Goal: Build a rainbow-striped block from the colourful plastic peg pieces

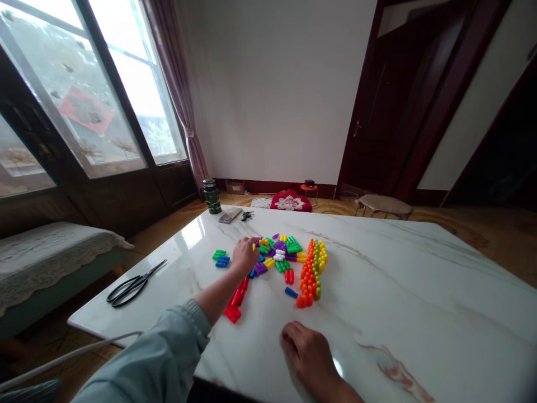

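Observation:
My left hand (245, 257) reaches over the left side of a pile of bullet-shaped plastic building blocks (280, 255). Its fingers are pinched together beside a small yellow block; what they hold, if anything, is hidden. Near the table's front edge rests my right hand (309, 354), its fingers curled in, with no object visible in it. Red blocks (237, 299) lie in a line below my left wrist. Rows of orange blocks (309, 277), lime blocks (317, 268) and yellow blocks (323, 256) run along the pile's right side. One blue block (291, 292) lies apart.
Black-handled scissors (133, 285) lie on the marble-patterned table (403, 296) at the left. A camouflage bottle (212, 197), a phone (230, 215) and keys (247, 215) are at the far left corner. A pale cable (75, 355) passes the left front edge.

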The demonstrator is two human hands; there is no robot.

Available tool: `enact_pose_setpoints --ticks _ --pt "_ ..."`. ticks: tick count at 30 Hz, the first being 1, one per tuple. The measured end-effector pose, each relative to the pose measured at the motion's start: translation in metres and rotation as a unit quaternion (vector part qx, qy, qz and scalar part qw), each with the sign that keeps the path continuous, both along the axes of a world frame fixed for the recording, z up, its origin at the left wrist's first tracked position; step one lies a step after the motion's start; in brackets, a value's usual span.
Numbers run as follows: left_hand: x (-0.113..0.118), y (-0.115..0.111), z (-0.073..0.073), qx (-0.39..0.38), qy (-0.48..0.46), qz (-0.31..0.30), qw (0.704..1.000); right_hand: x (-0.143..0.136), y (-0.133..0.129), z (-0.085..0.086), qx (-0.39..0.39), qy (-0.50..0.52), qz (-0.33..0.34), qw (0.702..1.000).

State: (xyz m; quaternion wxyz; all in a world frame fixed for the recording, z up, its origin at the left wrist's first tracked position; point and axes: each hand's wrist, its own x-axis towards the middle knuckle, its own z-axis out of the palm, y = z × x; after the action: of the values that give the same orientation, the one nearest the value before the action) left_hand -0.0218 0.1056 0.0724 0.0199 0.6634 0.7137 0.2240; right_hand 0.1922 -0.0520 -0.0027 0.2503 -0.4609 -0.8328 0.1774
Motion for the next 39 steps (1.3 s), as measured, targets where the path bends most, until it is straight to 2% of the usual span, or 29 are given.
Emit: enact_pose_setpoints --ticks 2,6,11,17,19,22,24,27,29,32,34,36,39 --pt "-0.01 0.021 0.003 -0.037 0.019 0.01 0.999 0.0 0.0 0.0 -0.001 -0.001 0.002 1.0" --pt "-0.019 0.044 -0.01 -0.095 0.036 0.01 0.995 0.001 0.002 0.0 0.0 -0.003 -0.002 1.0" --pt "-0.021 0.048 -0.022 -0.088 0.039 0.022 0.995 0.0 0.002 0.002 -0.011 -0.001 -0.008 1.0" --pt "-0.028 0.04 -0.01 -0.039 0.004 0.013 0.999 0.0 0.0 0.005 -0.021 -0.002 -0.012 1.0" --pt "-0.027 0.031 -0.006 -0.03 -0.049 -0.042 0.997 -0.001 0.0 0.006 -0.024 -0.002 -0.014 1.0" --pt "-0.019 0.01 -0.008 -0.049 -0.116 -0.189 0.974 -0.001 0.0 0.007 -0.026 -0.004 -0.016 1.0" --pt "-0.012 -0.002 -0.013 -0.06 -0.108 -0.262 0.957 -0.001 0.0 0.008 -0.025 -0.005 -0.015 1.0" --pt "-0.002 -0.006 -0.019 -0.034 -0.071 -0.304 0.949 -0.001 0.0 0.009 -0.024 -0.005 -0.013 1.0" --pt "0.003 0.006 -0.019 0.006 -0.043 -0.292 0.955 -0.001 0.0 0.009 -0.025 -0.004 -0.014 1.0" --pt "0.006 0.037 -0.017 0.048 0.031 -0.194 0.979 -0.001 0.0 0.007 -0.026 0.0 -0.018 0.999" --pt "0.006 0.058 -0.016 0.036 0.074 -0.138 0.987 -0.001 0.001 0.006 -0.025 0.005 -0.019 0.999" --pt "0.004 0.075 -0.016 0.011 0.091 -0.128 0.988 -0.001 0.001 0.006 -0.027 0.012 -0.018 0.999" --pt "0.001 0.088 -0.017 -0.011 0.097 -0.152 0.984 0.0 0.001 0.006 -0.032 0.02 -0.016 0.999"
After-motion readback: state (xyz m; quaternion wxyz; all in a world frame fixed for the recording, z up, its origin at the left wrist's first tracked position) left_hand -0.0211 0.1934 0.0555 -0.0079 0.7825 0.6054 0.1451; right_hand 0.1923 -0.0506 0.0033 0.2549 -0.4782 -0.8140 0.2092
